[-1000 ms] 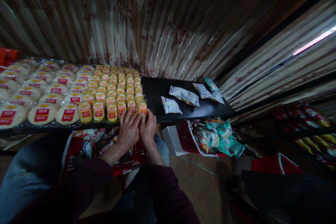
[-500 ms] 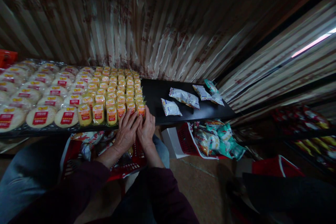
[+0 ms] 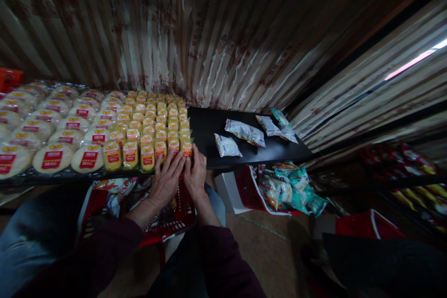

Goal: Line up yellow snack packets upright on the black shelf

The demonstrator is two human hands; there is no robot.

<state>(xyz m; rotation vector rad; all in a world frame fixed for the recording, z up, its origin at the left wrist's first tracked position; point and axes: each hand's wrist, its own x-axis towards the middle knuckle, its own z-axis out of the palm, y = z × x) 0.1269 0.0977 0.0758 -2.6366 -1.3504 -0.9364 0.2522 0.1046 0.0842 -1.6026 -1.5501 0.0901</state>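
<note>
My left hand and my right hand rest side by side at the front edge of a black shelf. Their fingers lie stretched out and flat against the front row of small yellow packets with red labels. Neither hand grips a packet. Left of these stand rows of round pale cakes with red labels in clear wrap. Both sleeves are dark purple.
Several white and green snack bags lie loose on the shelf's right part. Below the shelf stand a red basket under my hands and another red basket of green packets. A striped wall rises behind.
My hands have stayed at the front row of yellow packets, shifting only slightly. The view has drifted a little.
</note>
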